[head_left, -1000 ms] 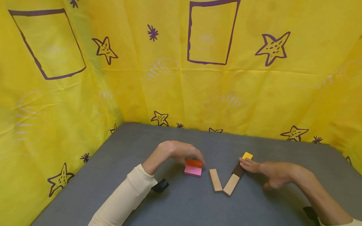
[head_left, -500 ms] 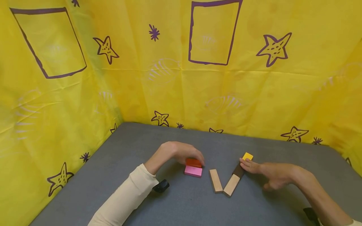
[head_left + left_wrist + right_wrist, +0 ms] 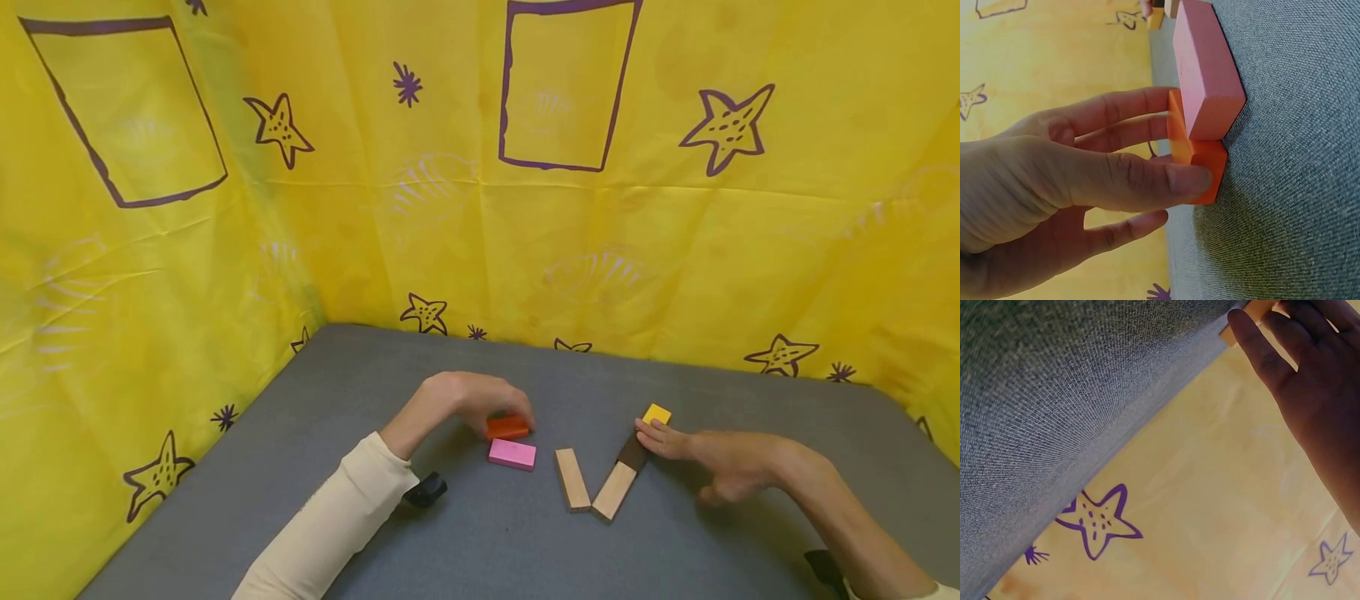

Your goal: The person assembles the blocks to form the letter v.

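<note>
In the head view my left hand (image 3: 483, 400) pinches an orange-red block (image 3: 507, 427) between thumb and fingers. The left wrist view has the thumb on the near end of this orange block (image 3: 1209, 156) and fingers reaching its far side. A pink block (image 3: 1210, 69) stands close beside it. My right hand (image 3: 727, 458) reaches in from the right with fairly straight fingers. Its fingertips rest at a dark brown block (image 3: 633, 453) and a yellow block (image 3: 657, 413), set end to end. Below them, two plain wooden blocks, one left (image 3: 573, 481) and one right (image 3: 613, 491), form a V.
All the blocks lie on a grey cloth-covered table (image 3: 502, 550). Yellow fabric (image 3: 450, 225) with purple starfish drawings hangs behind the table and along its left side. A black strap piece (image 3: 426, 490) shows under the left wrist.
My left hand has shifted the orange-red block slightly left and away from the pink one, opening a narrow gap. The right hand and the other blocks have stayed in place.
</note>
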`<action>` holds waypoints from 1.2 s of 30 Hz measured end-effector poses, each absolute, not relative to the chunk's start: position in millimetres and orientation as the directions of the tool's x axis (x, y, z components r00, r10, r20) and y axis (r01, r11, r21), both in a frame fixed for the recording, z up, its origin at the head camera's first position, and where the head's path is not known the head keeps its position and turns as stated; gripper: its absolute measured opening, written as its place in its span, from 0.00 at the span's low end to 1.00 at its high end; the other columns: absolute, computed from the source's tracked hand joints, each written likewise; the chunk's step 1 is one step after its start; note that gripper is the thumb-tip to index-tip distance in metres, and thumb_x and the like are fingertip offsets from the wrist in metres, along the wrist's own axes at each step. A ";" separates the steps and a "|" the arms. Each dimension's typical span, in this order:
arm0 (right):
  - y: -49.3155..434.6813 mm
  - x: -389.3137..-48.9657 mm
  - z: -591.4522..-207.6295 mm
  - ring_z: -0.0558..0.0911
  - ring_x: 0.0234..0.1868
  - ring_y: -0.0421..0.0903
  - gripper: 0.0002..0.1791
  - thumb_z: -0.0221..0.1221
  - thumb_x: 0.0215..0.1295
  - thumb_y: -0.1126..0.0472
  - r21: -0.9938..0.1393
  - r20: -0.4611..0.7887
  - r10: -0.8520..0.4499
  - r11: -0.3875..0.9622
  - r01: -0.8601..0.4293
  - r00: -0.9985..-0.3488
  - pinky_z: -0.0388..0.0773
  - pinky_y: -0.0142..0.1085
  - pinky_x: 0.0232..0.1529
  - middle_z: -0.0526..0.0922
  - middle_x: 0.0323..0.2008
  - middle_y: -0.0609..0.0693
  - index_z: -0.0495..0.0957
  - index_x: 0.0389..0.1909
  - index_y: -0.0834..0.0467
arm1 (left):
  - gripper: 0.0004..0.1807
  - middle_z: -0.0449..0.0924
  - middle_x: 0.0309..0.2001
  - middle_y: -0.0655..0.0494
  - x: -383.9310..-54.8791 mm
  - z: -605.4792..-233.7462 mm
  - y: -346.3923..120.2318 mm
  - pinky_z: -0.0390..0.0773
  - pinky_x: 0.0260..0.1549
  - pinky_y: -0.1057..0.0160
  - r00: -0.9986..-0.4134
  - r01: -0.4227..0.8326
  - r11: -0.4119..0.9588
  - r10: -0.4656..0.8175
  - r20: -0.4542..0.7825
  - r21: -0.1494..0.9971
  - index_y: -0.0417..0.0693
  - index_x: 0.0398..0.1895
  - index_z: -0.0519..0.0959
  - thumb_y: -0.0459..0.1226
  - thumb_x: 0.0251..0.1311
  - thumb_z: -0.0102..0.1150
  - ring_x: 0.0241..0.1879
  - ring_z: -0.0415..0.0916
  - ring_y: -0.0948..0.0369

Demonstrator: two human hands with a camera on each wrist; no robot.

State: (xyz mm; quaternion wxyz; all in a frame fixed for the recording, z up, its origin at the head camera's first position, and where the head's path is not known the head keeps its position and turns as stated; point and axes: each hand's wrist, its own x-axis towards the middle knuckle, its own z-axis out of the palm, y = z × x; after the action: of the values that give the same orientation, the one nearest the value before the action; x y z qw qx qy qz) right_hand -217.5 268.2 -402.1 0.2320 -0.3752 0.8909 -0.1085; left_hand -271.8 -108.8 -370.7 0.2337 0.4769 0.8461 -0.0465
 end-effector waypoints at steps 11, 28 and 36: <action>266.3 -216.2 -400.9 0.64 0.79 0.65 0.56 0.71 0.50 0.69 -0.373 -0.324 -0.720 0.693 -0.617 -0.614 0.73 0.35 0.64 0.54 0.84 0.60 0.58 0.82 0.55 | 0.28 0.79 0.62 0.56 -271.7 -371.9 -108.2 0.79 0.57 0.62 -0.576 0.771 0.636 0.721 -0.385 0.038 0.56 0.67 0.80 0.40 0.63 0.71 0.55 0.75 0.60; 267.6 -217.3 -401.6 0.63 0.80 0.64 0.55 0.72 0.51 0.68 -0.371 -0.332 -0.716 0.698 -0.613 -0.614 0.74 0.35 0.65 0.55 0.83 0.61 0.58 0.82 0.55 | 0.31 0.80 0.52 0.55 -268.8 -382.6 -82.3 0.76 0.48 0.61 -0.636 0.771 0.636 0.771 0.017 0.026 0.49 0.68 0.79 0.48 0.61 0.68 0.43 0.73 0.61; 265.1 -216.0 -399.7 0.64 0.79 0.65 0.56 0.71 0.50 0.70 -0.370 -0.335 -0.712 0.702 -0.609 -0.617 0.74 0.35 0.65 0.55 0.83 0.61 0.58 0.82 0.55 | 0.32 0.80 0.50 0.56 -264.0 -390.1 -74.7 0.73 0.41 0.64 -0.688 0.725 0.687 0.725 0.010 0.059 0.49 0.68 0.78 0.51 0.63 0.67 0.41 0.73 0.63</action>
State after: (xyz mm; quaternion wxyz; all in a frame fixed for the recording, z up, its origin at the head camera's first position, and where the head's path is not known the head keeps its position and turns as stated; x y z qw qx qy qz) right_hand -216.0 265.1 -399.7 0.2335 -0.3700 0.8924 -0.1102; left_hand -264.0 -74.7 -390.1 0.0068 0.3948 0.9183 0.0290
